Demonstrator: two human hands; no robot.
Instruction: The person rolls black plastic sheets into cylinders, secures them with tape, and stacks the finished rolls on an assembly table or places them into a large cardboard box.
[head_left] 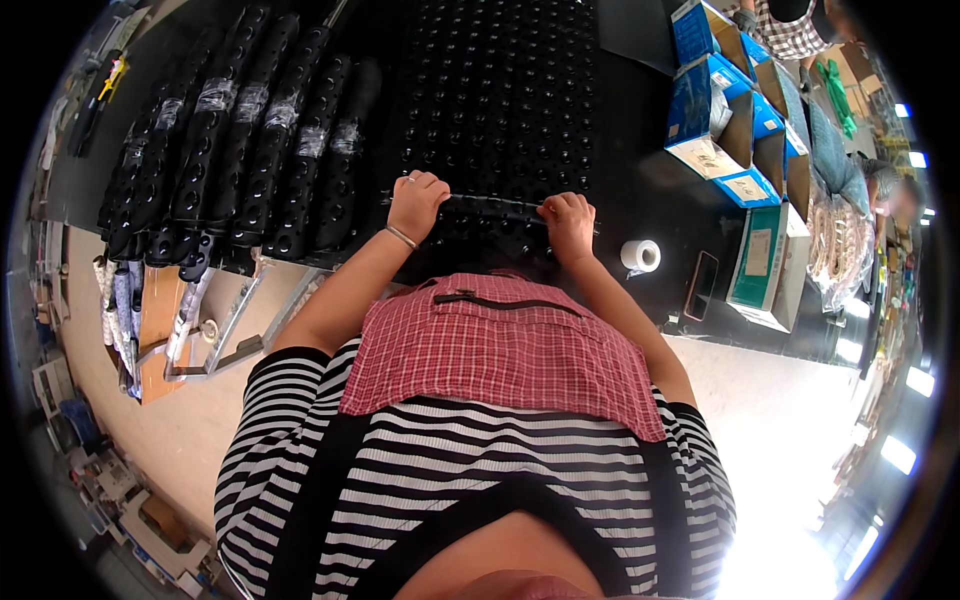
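Note:
A black studded mat (500,90) lies spread on the dark table in front of me. A pale, thin line runs across it close to its near edge. At the left end of that line, my left hand (418,205) is closed on the mat's near edge, its fingers curled. My right hand (570,222) pinches the same edge at the other end, thumb and fingers pressed together. Between the hands the edge looks folded or slightly rolled, and whatever lies under the fingers is hidden.
Several rolled black studded mats (240,130), bound with clear tape, lie to the left. On the right are a white tape roll (641,256), a phone (702,285), blue cardboard boxes (700,120) and a green-and-white box (765,265). A person in checkered clothing (795,25) is at far right.

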